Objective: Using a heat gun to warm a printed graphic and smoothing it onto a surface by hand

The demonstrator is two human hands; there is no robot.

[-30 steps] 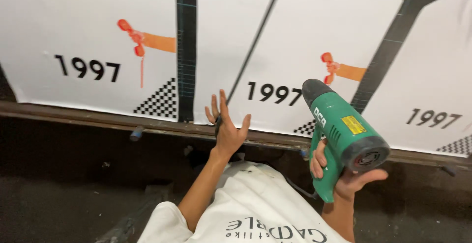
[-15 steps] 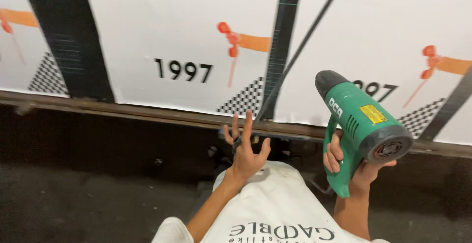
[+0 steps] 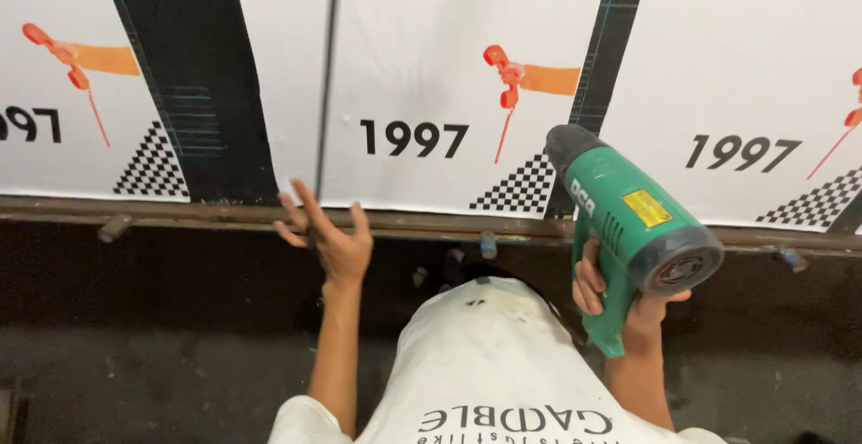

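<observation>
Your right hand (image 3: 620,296) is wrapped tight around the handle of a green heat gun (image 3: 633,228). The gun sits up by your right side, and its dark nose points at the white printed sheet (image 3: 422,76) on the wall, near the black-and-white checked patch (image 3: 521,188). Your left hand (image 3: 332,237) is open with the fingers spread, and it holds nothing. It is up by the brown ledge (image 3: 180,213) under the sheet; you cannot tell if the fingers touch it. No boxes, bins or cups show here, so there is nothing with stuff inside. Your white shirt (image 3: 485,363) fills the bottom of the view.

Half a second ago the wide black stripe (image 3: 193,76) was far off to the left. Now it is closer to the middle, so your view has slid left along the wall. Your left hand has moved left too, away from the gun. The gun is still held the same way
</observation>
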